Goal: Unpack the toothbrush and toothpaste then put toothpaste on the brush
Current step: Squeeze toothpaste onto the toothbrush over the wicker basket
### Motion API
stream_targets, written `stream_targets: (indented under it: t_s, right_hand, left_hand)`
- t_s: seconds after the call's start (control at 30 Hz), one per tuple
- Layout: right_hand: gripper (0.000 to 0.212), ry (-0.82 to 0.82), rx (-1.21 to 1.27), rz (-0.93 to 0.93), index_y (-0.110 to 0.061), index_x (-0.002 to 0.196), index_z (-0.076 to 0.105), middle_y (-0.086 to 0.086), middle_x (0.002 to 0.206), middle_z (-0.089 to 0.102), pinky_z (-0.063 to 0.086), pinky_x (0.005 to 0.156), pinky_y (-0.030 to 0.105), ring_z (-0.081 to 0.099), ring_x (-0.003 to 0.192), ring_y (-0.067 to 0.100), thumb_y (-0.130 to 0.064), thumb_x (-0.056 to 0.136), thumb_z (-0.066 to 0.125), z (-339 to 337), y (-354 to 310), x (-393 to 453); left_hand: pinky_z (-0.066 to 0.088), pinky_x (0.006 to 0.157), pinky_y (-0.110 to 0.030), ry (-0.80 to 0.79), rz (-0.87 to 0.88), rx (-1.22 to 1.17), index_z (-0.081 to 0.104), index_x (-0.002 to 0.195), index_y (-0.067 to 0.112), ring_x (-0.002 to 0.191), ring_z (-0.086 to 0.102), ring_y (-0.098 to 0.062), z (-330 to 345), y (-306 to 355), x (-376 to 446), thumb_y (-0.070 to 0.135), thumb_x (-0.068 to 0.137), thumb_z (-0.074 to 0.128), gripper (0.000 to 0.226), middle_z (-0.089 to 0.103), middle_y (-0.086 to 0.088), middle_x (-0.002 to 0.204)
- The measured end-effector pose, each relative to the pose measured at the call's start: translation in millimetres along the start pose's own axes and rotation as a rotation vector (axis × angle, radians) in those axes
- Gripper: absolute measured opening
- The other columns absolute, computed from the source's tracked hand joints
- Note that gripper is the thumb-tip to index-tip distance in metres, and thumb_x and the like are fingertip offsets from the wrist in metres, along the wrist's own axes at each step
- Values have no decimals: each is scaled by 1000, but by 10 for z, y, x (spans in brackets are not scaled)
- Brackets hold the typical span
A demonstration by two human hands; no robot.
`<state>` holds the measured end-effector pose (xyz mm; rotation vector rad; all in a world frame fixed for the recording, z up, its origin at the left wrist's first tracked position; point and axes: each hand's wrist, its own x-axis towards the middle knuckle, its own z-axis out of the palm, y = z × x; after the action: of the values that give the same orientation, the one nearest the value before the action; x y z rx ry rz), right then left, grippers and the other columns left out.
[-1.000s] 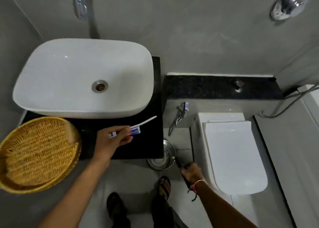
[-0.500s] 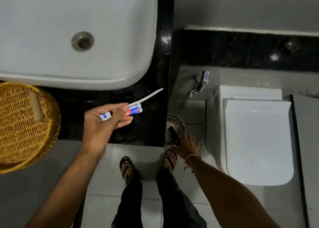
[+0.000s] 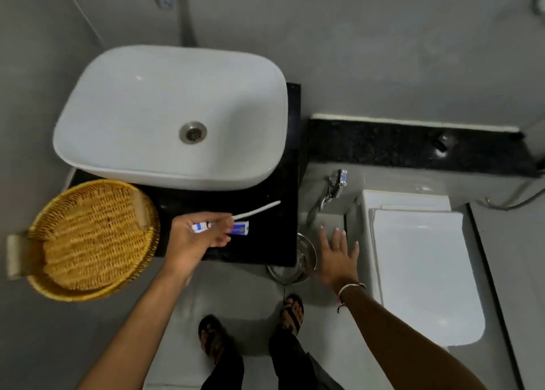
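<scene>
My left hand (image 3: 196, 239) is closed around two things at once: a white toothbrush (image 3: 259, 209) whose handle sticks out to the right, and a small blue, white and red toothpaste tube (image 3: 239, 229). It hovers over the black counter (image 3: 265, 242) in front of the white sink (image 3: 165, 118). My right hand (image 3: 337, 258) is empty with fingers spread, hanging above a steel bin (image 3: 290, 267) on the floor beside the counter.
A round wicker tray (image 3: 91, 239) sits at the counter's left end. A white toilet (image 3: 418, 260) with its lid down stands to the right, a spray tap (image 3: 333, 187) on the wall behind the bin. My sandalled feet (image 3: 250, 327) stand on the tiled floor.
My right hand has let go of a dark item at the bin and risen with fingers spread. The view has tilted back up. My left hand still holds brush and tube.
</scene>
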<state>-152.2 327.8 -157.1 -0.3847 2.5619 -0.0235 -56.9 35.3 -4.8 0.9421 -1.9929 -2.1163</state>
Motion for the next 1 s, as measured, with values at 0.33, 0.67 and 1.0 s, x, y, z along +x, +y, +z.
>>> stream_targets:
  t_s: [0.33, 0.67, 1.0]
  right_hand:
    - [48, 705, 397, -355, -13, 128, 60, 8, 125, 64, 50, 101, 44, 58, 115, 25, -23, 84, 73, -1594, -1001, -689]
    - [20, 81, 305, -640, -16, 84, 73, -3, 73, 68, 54, 70, 34, 61, 68, 7, -32, 77, 82, -1711, -2752, -1034]
    - [21, -164, 648, -704, 3, 83, 72, 25, 75, 70, 52, 64, 27, 63, 65, 15, -17, 87, 76, -1330, -3485, -1049]
  left_hand:
    - [60, 52, -20, -90, 128, 117, 82, 76, 12, 52, 71, -19, -878, 556, -142, 8, 76, 86, 6, 78, -9, 66]
    - [48, 50, -16, -251, 272, 356, 80, 71, 9, 50, 60, -8, -1928, 842, -255, 7, 73, 87, 7, 70, 2, 55]
    - [60, 70, -27, 205, 4, 120, 61, 105, 10, 101, 69, -26, -2796, 259, -189, -1, 74, 85, 41, 69, -9, 104]
